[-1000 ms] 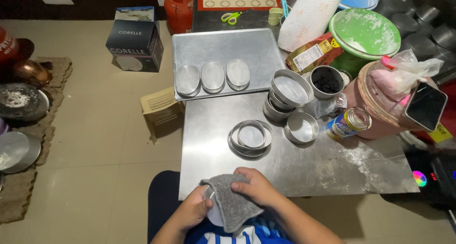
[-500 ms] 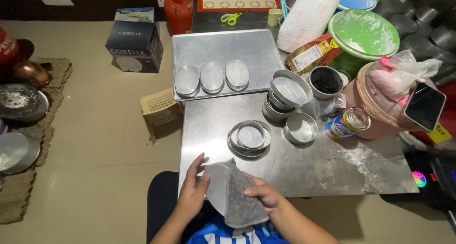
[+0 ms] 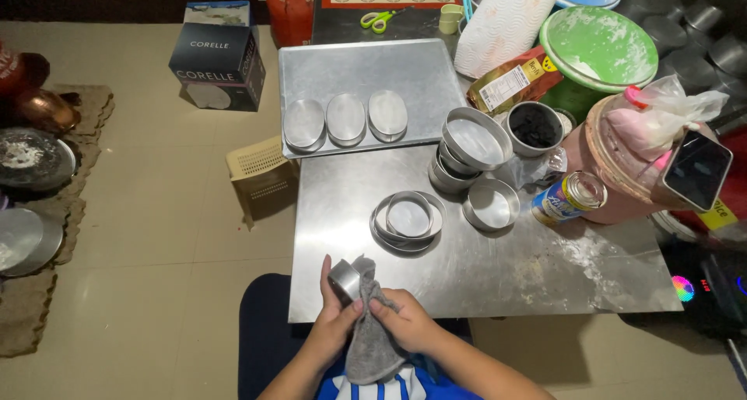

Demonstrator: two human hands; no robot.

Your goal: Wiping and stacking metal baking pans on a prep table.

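Gripping a small round shiny tin (image 3: 344, 280), left hand (image 3: 333, 322); right hand (image 3: 405, 322) seemingly clutches grey cloth (image 3: 370, 345).

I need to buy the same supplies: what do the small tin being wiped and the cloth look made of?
The small round tin in the left hand looks like thin bare metal, perhaps aluminium or steel: silvery grey with a dull sheen. The cloth under the right hand looks like soft grey fabric, limp and folding.
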